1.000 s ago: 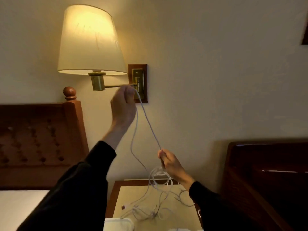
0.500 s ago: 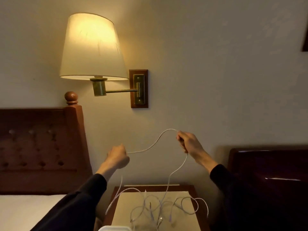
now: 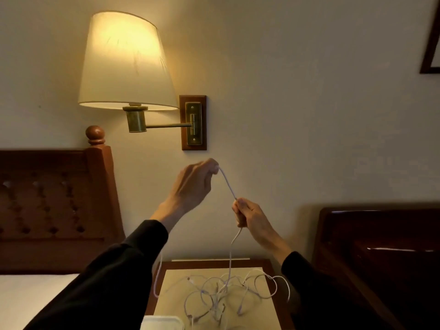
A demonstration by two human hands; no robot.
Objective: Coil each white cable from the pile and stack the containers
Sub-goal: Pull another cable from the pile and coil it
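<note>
A white cable (image 3: 228,184) runs taut between my two raised hands above the nightstand. My left hand (image 3: 194,184) pinches its upper part just below the wall lamp's bracket. My right hand (image 3: 247,215) grips it lower and to the right, and from there the cable hangs down into a loose pile of white cables (image 3: 221,296) on the nightstand (image 3: 266,264). A second strand drops behind my left forearm. The corner of a white container (image 3: 162,323) shows at the bottom edge.
A lit wall lamp (image 3: 126,65) on a brass arm hangs above my left hand. A wooden headboard (image 3: 54,198) and bed stand at the left, dark wooden furniture (image 3: 376,253) at the right. A picture frame corner (image 3: 431,44) is at top right.
My left hand has risen and moved right, my right hand has dropped and moved left. The hands are now close together with a short stretch of cable between them.
</note>
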